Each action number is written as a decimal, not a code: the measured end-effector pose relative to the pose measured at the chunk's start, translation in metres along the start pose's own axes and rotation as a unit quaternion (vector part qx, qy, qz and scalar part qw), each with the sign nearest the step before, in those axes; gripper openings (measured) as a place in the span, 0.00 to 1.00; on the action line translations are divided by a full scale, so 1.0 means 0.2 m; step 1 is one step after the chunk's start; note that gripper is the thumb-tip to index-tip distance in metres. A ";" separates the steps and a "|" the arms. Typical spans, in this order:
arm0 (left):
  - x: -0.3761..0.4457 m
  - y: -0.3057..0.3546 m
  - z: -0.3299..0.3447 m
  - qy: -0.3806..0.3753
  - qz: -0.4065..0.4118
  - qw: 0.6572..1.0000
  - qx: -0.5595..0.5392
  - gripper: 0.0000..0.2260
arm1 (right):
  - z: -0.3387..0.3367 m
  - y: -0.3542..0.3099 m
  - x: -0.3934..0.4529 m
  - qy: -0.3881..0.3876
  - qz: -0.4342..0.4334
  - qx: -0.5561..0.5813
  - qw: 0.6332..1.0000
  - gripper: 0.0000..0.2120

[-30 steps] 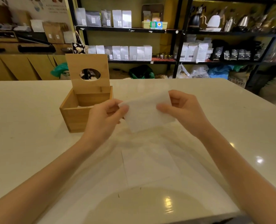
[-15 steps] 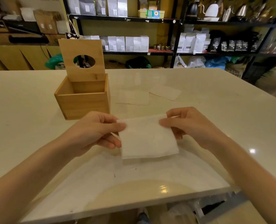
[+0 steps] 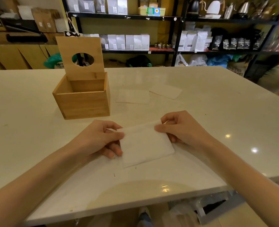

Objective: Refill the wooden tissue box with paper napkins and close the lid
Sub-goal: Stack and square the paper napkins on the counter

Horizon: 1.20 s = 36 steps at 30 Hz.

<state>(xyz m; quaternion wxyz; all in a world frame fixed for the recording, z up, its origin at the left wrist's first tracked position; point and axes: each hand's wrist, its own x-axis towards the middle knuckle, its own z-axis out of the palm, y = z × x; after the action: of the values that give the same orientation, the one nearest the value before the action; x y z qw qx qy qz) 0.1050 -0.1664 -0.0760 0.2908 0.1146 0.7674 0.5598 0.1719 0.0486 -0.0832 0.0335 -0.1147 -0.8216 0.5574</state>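
Holding a napkin point(image 3: 146, 145) at the near edge of the table point(image 3: 29, 128), both hands pinching it.

The left hand point(image 3: 101, 138) is gripping its left edge between thumb and fingers, the right hand point(image 3: 183, 128) is pinching the upper right corner; the sheet is looking folded flat, its lower edge seeming to touch the top. This is reading as the readying step, the next move calling for carrying it left and forward into the box point(image 3: 83, 99), whose lid point(image 3: 80, 58) is standing upright. Two more napkins point(image 3: 134, 96) are lying beyond, right of the box. The box floor is hidden, so its fill is unclear.
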 end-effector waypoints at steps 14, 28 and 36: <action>0.04 0.05 -0.02 0.001 0.073 0.955 0.286 0.07 | 0.01 -0.02 -0.01 0.013 -0.164 -0.374 0.913 0.07; 0.54 0.58 -0.09 0.037 0.252 0.823 0.507 0.13 | -0.18 -0.15 0.55 0.019 -0.202 -0.366 0.908 0.13; 0.99 0.54 -0.12 -0.054 0.116 0.680 0.722 0.30 | -0.10 -0.02 0.88 0.019 -0.197 -0.483 0.853 0.22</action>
<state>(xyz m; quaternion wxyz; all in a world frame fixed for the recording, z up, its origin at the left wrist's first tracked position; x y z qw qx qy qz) -0.0840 -0.0490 -0.0333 0.0915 0.4070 0.8970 -0.1462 0.0034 0.1057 -0.0851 0.0980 0.0373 -0.9920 0.0700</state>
